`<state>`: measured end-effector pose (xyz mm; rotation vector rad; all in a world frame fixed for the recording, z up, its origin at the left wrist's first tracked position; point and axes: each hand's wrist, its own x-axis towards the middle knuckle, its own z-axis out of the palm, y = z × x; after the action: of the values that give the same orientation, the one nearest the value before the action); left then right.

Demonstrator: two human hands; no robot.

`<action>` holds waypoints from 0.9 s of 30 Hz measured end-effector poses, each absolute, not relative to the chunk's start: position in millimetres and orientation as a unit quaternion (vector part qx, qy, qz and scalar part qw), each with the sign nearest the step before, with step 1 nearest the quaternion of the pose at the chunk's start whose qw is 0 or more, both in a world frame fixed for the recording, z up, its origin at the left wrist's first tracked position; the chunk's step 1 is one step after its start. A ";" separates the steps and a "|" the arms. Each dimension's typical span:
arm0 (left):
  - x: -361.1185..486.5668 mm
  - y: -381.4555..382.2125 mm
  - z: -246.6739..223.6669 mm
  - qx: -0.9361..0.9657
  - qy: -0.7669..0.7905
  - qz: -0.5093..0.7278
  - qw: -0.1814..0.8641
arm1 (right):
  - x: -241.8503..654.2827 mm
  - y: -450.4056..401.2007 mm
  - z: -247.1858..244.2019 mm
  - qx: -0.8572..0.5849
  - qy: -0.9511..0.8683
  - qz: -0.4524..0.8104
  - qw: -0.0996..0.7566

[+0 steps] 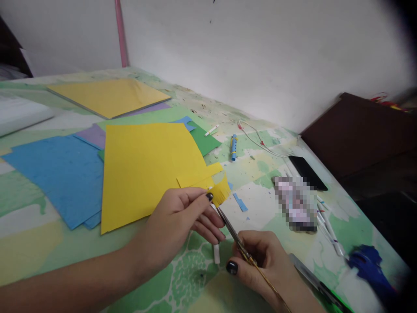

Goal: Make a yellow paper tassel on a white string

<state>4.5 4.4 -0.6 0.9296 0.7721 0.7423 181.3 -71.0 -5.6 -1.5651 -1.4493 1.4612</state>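
White walls rise behind a desk spread with green-and-white patterned covering. Near the centre, the left hand pinches a small yellow strip between thumb and finger, holding it just beyond the lower right part of a large yellow sheet. The right hand is wrapped around the handles of slim scissors, their tips at the strip's lower edge.

Cutting appears partly done: narrow slits form a fringe along the strip's visible end. How much uncut paper is left is unclear, because the fingers cover the rest. Blue sheets lie to the left, and a small blue tube (bound with yellow bands) lies beyond the hands.

A white stick runs partly behind the left fingers; whether they grip it cannot be told. Pixelation masks an object at right, a blue item is blurred, and the lower edge crops a cutter.
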 end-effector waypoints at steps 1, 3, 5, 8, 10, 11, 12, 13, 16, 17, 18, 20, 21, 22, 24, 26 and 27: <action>4.4 5.6 -0.8 0.421 0.359 0.346 0.758 | 181.5 -70.8 -4.3 -0.585 -0.540 0.543 0.267; 4.1 7.9 -1.3 0.411 0.365 0.354 0.757 | 181.9 -70.8 -1.4 -0.589 -0.541 0.539 0.262; 3.7 9.6 -1.8 0.407 0.371 0.359 0.753 | 181.8 -71.2 0.9 -0.612 -0.524 0.524 0.276; 3.1 10.3 -2.6 0.419 0.377 0.354 0.746 | 181.0 -71.2 1.0 -0.660 -0.483 0.474 0.325; 3.1 9.5 -2.7 0.425 0.371 0.344 0.750 | 180.9 -69.8 -1.7 -0.675 -0.459 0.444 0.370; 3.2 8.9 -2.7 0.427 0.365 0.338 0.755 | 181.3 -68.6 -3.6 -0.673 -0.447 0.439 0.392; 3.5 8.4 -2.7 0.427 0.358 0.330 0.761 | 181.8 -67.3 -5.6 -0.667 -0.435 0.441 0.413; 3.7 7.8 -2.8 0.429 0.351 0.323 0.767 | 182.6 -65.9 -7.7 -0.659 -0.421 0.449 0.433; 4.1 6.7 -3.4 0.449 0.330 0.301 0.774 | 184.6 -62.5 -12.6 -0.633 -0.370 0.483 0.478; 4.0 6.3 -3.7 0.457 0.325 0.295 0.773 | 185.0 -61.8 -13.7 -0.628 -0.354 0.491 0.489; 3.9 5.9 -4.0 0.467 0.320 0.290 0.772 | 185.3 -61.4 -14.7 -0.623 -0.342 0.498 0.498; 3.5 4.8 -4.4 0.482 0.311 0.279 0.770 | 185.6 -61.0 -16.3 -0.609 -0.335 0.510 0.507; 3.4 4.1 -4.4 0.487 0.308 0.274 0.770 | 185.9 -60.9 -17.1 -0.602 -0.338 0.513 0.510; 3.4 3.4 -4.2 0.490 0.307 0.267 0.771 | 186.3 -60.9 -17.9 -0.598 -0.341 0.513 0.513; 3.7 2.3 -3.6 0.490 0.313 0.255 0.773 | 187.6 -61.0 -19.4 -0.593 -0.348 0.512 0.515; 4.2 1.6 -2.7 0.485 0.321 0.250 0.774 | 189.0 -60.9 -20.4 -0.587 -0.349 0.515 0.519; 4.4 1.5 -2.4 0.485 0.325 0.249 0.773 | 189.6 -60.8 -20.8 -0.581 -0.349 0.518 0.522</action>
<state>4.4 1.5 -2.4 1.0502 0.7041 0.5389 189.6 -60.8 -20.8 -1.3922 -0.8369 1.2404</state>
